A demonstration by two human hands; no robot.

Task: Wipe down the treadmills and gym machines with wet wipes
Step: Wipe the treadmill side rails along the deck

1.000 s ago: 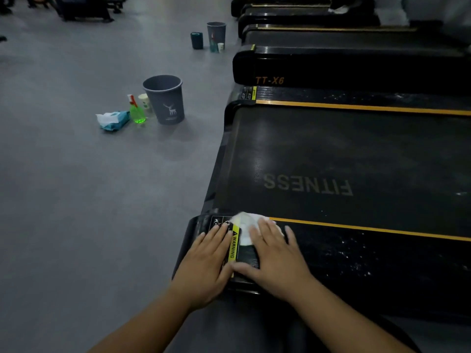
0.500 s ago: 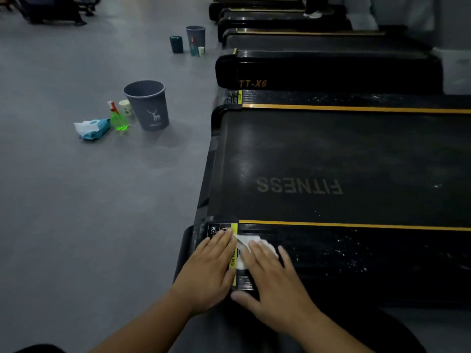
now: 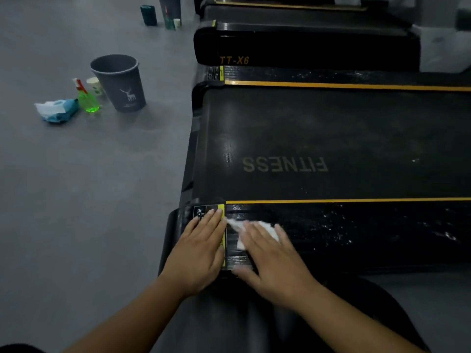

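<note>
Sliding right along the near side rail (image 3: 356,233), the wet wipe (image 3: 240,243) now lies just past the yellow warning strip (image 3: 223,253) that it overlapped a second ago, and the right hand (image 3: 275,266) has travelled with it. The left hand (image 3: 198,253) has stayed where it was on the rail's rounded end.

One wipe is in use: white, crumpled, flattened under the right hand, with a pointed corner sticking out toward the strip and patches showing between the fingers (image 3: 251,234). Those fingers are straight and slightly spread, pressing the wipe onto the rail rather than gripping it; the thumb reaches out to the left. The left hand's fingers are also straight and together, lying flat on the end cap with their tips at the printed label, holding nothing. The two hands sit side by side, with the strip between them.

Right of the wipe the black rail is scattered with white specks. Beyond it runs the dark belt (image 3: 331,143), printed FITNESS and edged by two orange lines. Three treadmills show in all; the second (image 3: 305,47) is marked TT-X6.

On the grey floor (image 3: 76,200) to the left stand two grey bins, a near one (image 3: 119,82) with a deer print and a far one (image 3: 170,6). Beside the near bin are one green spray bottle (image 3: 86,98), one paper cup (image 3: 94,85) and one blue wipes pack (image 3: 57,110). A dark canister (image 3: 148,15) and a small cup (image 3: 177,22) stand near the far bin.
</note>
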